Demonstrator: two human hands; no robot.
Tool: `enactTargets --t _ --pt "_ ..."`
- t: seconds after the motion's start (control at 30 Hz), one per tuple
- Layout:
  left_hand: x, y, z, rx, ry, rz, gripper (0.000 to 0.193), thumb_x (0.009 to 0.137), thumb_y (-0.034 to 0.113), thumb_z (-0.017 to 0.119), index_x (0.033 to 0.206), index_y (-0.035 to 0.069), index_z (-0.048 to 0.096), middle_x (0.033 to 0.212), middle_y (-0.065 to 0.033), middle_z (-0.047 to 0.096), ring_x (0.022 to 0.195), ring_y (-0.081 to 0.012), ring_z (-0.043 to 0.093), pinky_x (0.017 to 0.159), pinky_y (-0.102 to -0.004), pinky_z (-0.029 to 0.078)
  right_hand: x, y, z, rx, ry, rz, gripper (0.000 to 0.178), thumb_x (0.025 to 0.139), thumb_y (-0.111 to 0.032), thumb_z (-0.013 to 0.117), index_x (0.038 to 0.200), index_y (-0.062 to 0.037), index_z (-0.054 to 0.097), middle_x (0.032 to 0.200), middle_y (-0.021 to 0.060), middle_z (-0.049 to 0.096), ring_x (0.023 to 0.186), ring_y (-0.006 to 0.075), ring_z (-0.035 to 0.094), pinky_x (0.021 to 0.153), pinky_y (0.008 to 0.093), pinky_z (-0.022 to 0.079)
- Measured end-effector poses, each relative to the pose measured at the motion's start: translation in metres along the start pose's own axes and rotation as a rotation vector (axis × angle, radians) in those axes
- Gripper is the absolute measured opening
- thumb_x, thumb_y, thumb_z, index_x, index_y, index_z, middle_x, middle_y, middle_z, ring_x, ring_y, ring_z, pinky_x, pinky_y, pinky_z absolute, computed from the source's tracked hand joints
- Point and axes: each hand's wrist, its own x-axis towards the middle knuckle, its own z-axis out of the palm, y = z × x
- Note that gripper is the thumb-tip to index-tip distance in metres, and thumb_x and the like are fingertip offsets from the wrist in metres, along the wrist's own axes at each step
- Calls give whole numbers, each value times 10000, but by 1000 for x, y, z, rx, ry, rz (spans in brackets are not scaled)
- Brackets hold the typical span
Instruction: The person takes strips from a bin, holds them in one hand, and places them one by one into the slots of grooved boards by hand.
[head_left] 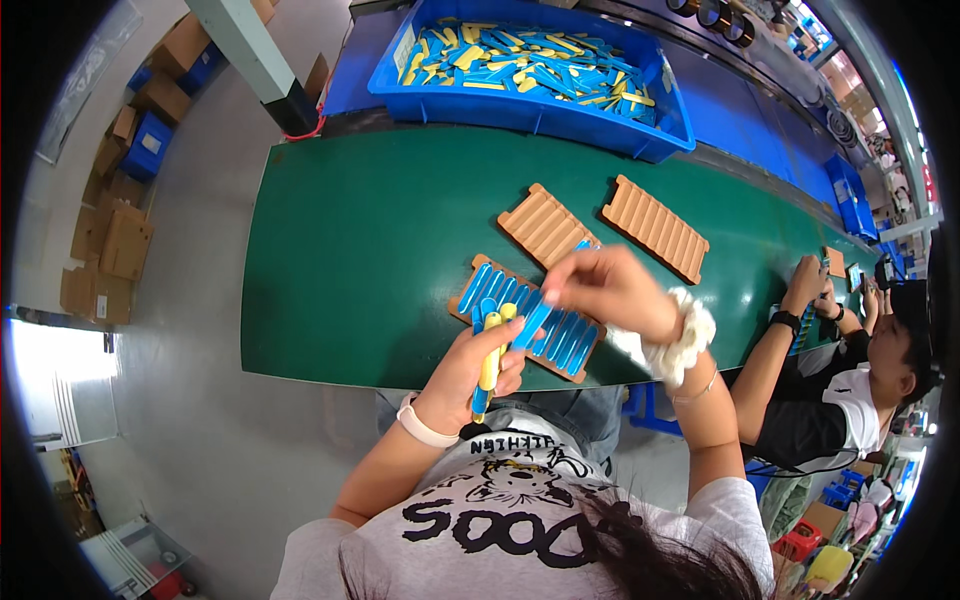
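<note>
Near the middle of the frame, the right hand (605, 290) is pinching one blue stick (531, 325) by its upper end between thumb and fingertips, and the stick's lower end is angling down onto the filled tray (572, 345), a tan grooved slab already lined with blue sticks side by side. Just below and left of it, the left hand (478, 372) is curled closed around a small bundle of sticks (489, 365), yellow and blue, standing roughly upright in the fist with their ends poking out above and below.

The sticks look like thin, flat, moulded plastic: probably very light, stiff enough to keep straight when held at one end, and smooth, so likely a little slippery. A fingertip pinch near an end seems the sensible hold, since it leaves the rest of the length free to drop into a groove. The bundle probably needs only a loose grip, though smooth pieces could slide out downward.

Two empty grooved trays (548, 226) (655, 228) are lying on the green counter (350, 250) above the hands, apart from each other. A large blue bin (530, 112) heaped with more blue and yellow sticks is sitting along the top centre of the frame. At the right edge, another person (850, 400) is working on the same counter.
</note>
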Motion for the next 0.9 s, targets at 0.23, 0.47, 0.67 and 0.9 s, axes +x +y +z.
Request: enactTargets --t 0.23,0.47,0.67,0.9 --pt "-5 4 -24 -95 5 50 177 928 225 507 893 54 538 577 13 405 400 -94 358 396 -241 293 43 50 -82 -355 357 1 224 792 -179 712 892 17 671 768 76 670 691 138 617 632 291 496" --pt "-11 8 -39 -193 63 124 177 925 243 510 873 73 506 577 19 397 392 -83 347 369 -237 299 39 29 -51 -680 370 -11 214 746 -168 741 821 8 645 814 134 649 758 218 632 697 323 500" --pt "-10 9 -36 -226 57 154 193 926 266 514 890 77 509 607 17 401 415 -80 359 374 -232 296 23 34 -52 -598 386 21 270 711 -171 765 847 4 612 890 147 600 822 271 603 740 356 484" --pt "-12 8 -32 -113 -58 138 141 811 93 503 943 45 522 644 -6 428 443 -92 372 435 -246 313 27 41 -55 -813 421 -182 265 713 -132 768 828 -21 557 967 99 510 874 225 518 773 307 454"
